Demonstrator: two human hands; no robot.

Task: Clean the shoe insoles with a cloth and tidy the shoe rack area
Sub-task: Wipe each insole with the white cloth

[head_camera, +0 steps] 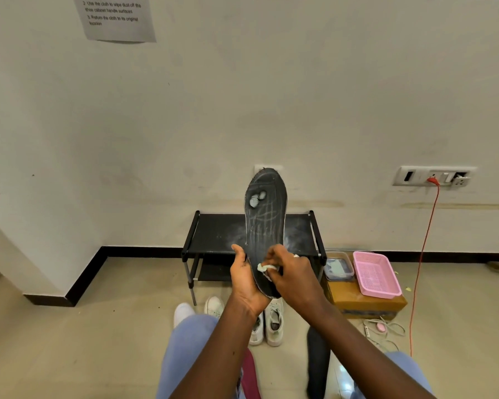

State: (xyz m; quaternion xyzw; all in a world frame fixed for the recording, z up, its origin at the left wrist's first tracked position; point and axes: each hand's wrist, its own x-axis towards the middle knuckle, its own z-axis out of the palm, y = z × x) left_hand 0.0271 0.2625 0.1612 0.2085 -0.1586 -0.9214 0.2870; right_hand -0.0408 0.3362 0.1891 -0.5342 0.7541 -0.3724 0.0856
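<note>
A black insole (265, 226) is held upright and wiped with a small cloth (266, 267) in front of a shoe rack (213, 234).

The insole's heel end is gripped by the left hand (244, 279); the pale cloth is pinched in the right hand (293, 273) and pressed to the insole's lower part; worn pale patches are seen near the toe, above both hands; white shoes (272, 321) are set on the floor below the hands; a pink basket (376, 274) is placed on a box (366, 305) to the right of the right hand.

Pink basket (376, 275) on cardboard box (366, 305); orange cable (421, 254).
</note>
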